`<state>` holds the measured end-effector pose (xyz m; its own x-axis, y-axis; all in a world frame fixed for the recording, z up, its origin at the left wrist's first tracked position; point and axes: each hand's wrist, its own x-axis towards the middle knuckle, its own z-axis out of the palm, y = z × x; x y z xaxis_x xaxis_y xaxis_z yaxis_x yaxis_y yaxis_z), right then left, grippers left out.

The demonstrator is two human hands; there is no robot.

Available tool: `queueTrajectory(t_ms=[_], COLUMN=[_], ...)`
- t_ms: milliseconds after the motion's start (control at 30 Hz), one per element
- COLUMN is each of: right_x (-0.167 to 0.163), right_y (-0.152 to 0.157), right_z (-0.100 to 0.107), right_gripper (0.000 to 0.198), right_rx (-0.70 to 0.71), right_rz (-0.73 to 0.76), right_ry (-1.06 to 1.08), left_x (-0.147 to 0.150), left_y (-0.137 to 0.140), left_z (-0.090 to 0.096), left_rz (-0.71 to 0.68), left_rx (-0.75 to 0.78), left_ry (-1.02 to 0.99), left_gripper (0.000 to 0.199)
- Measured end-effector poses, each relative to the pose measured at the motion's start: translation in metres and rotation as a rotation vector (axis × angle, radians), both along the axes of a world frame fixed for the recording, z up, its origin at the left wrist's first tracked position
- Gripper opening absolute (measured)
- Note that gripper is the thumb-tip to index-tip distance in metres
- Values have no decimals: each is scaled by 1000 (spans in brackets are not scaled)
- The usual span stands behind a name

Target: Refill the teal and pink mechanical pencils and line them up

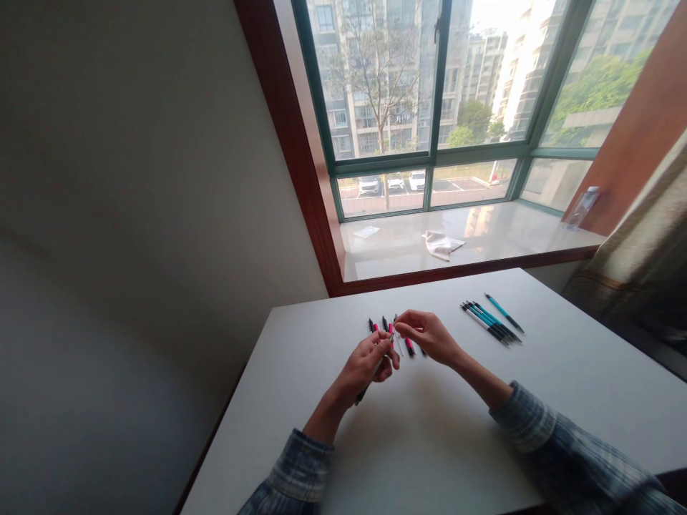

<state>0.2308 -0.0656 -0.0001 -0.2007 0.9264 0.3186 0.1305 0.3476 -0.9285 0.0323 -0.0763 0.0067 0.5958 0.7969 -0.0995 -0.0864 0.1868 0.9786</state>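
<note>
My left hand (370, 361) is closed around a slim pen, whose dark end (361, 395) sticks out below the palm and whose tip end points up toward my other hand. Close by, my right hand (428, 336) pinches thumb and forefinger at that upper end; what is between those fingertips is too small to make out. Behind and under both hands lie several black and pink pen parts (410, 347) on the white table, along with a thin pale stick (398, 345) like a refill. My hands partly cover them.
Several teal and black pens (489, 323) lie side by side on the right of the white table (429, 443), one slightly apart. Beyond the table's far edge, a windowsill (391, 265) holds a crumpled white cloth (443, 244), a paper (366, 232) and a clear bottle (582, 207).
</note>
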Motion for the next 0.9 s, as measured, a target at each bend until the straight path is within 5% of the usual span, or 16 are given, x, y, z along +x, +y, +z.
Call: queueTrajectory(t_ms=[167,433,900], right_x=[-2,2,0], right_y=[-4,2,-10], right_z=[1,-5,5], right_gripper=[40,33,41], right_rx=[-27,32,-55], right_rz=[93,-35,153], right_ry=[16,54,213], left_x=[5,8,-2], left_y=[-2,-1,-15], left_z=[-1,-6,-6], left_rz=[-5,215,249], left_rx=[65,234,208], left_ry=[59,93,54], left_gripper=[44,34,37])
